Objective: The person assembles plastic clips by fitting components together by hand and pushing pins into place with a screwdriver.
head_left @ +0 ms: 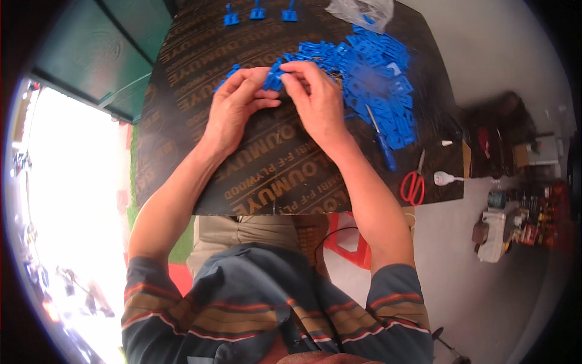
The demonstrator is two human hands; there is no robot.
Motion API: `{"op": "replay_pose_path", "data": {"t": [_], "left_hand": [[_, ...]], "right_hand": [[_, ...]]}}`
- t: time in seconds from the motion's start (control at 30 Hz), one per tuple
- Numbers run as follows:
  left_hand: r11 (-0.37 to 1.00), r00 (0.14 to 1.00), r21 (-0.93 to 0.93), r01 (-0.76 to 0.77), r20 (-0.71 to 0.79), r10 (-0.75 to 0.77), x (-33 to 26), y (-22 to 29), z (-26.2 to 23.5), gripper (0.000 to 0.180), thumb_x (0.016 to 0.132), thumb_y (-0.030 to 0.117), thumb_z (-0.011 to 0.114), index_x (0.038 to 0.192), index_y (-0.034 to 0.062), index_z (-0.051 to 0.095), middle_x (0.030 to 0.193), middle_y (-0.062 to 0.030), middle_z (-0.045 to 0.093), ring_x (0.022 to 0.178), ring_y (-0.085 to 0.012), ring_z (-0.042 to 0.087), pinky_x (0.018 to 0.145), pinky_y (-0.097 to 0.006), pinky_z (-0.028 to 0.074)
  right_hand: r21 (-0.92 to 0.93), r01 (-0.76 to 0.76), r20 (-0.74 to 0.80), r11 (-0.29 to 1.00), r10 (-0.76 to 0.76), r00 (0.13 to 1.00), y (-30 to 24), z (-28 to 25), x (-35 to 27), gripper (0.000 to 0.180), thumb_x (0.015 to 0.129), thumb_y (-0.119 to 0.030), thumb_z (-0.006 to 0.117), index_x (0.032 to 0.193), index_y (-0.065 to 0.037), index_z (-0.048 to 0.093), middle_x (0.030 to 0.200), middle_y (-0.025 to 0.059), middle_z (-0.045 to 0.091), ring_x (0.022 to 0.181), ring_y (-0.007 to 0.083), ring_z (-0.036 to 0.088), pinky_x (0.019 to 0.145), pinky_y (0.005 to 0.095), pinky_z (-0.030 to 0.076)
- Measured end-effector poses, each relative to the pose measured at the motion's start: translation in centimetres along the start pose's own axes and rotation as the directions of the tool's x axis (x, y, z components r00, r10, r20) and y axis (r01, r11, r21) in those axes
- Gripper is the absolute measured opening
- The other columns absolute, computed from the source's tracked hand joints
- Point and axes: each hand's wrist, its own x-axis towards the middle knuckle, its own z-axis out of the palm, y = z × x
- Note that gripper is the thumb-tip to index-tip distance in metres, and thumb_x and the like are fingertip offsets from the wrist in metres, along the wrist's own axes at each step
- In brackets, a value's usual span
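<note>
A: While I watch, where's the blue plastic piece (pixel 273 77)?

B: At 12 o'clock, pinched narrowly between left hand (pixel 235 106) and right hand (pixel 316 100), probably for alignment; the blue pile (pixel 376 91) lies at 2.

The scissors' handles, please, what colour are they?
Red, on the scissors near the board's right edge, head view.

Bare board (pixel 200 109) left; blue parts heap (pixel 376 91), scissors (pixel 413 185) crowding right.
</note>
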Motion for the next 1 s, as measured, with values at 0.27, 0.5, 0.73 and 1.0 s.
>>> {"op": "replay_pose_path", "data": {"t": [0.27, 0.5, 0.73, 1.0], "left_hand": [[0.997, 0.997, 0.023, 0.073, -0.017, -0.073, 0.3, -0.4, 0.5, 0.03, 0.11, 0.021, 0.065, 0.13, -0.0006, 0.07, 0.121, -0.0087, 0.074, 0.103, -0.0178, 0.073, 0.098, -0.036, 0.061], [0.986, 0.991, -0.095, 0.134, 0.039, -0.131, 0.5, -0.9, -1.8, 0.036, 0.108, 0.014, 0.068, 0.141, 0.0009, 0.061, 0.135, -0.0118, 0.07, 0.123, -0.0231, 0.069, 0.11, -0.039, 0.056], [0.991, 0.991, -0.066, 0.116, 0.081, -0.111, 0.8, -0.5, -0.6, 0.041, 0.105, 0.009, 0.07, 0.144, 0.001, 0.061, 0.133, -0.0116, 0.07, 0.115, -0.0193, 0.071, 0.102, -0.035, 0.06], [0.994, 0.997, 0.09, 0.054, 0.04, -0.058, 0.4, 0.1, 0.0, 0.038, 0.104, 0.009, 0.072, 0.14, -0.0009, 0.064, 0.122, -0.0098, 0.074, 0.101, -0.0167, 0.075, 0.09, -0.032, 0.063]], "right_hand": [[0.209, -0.058, -0.038, 0.976, 0.067, 0.997, 0.8, -0.5, 0.0, 0.015, 0.098, -0.007, 0.074, 0.113, -0.004, 0.074, 0.1, 0.0098, 0.073, 0.086, 0.0211, 0.072, 0.075, 0.0337, 0.058], [0.082, 0.117, -0.087, 0.99, -0.11, 0.99, -0.1, 0.6, -0.1, 0.013, 0.095, -0.008, 0.076, 0.107, -0.005, 0.071, 0.1, 0.0109, 0.071, 0.088, 0.0263, 0.073, 0.077, 0.0389, 0.059], [0.291, -0.103, 0.034, 0.951, 0.097, 0.995, -0.2, -0.3, -0.2, 0.02, 0.1, -0.012, 0.075, 0.115, -0.002, 0.067, 0.099, 0.0081, 0.073, 0.087, 0.0163, 0.072, 0.078, 0.0338, 0.059], [0.448, -0.207, 0.123, 0.87, 0.17, 0.978, 0.3, 0.1, -0.1, 0.03, 0.102, -0.019, 0.076, 0.123, -0.001, 0.065, 0.103, 0.0067, 0.074, 0.095, 0.0126, 0.071, 0.082, 0.0308, 0.058]]}}
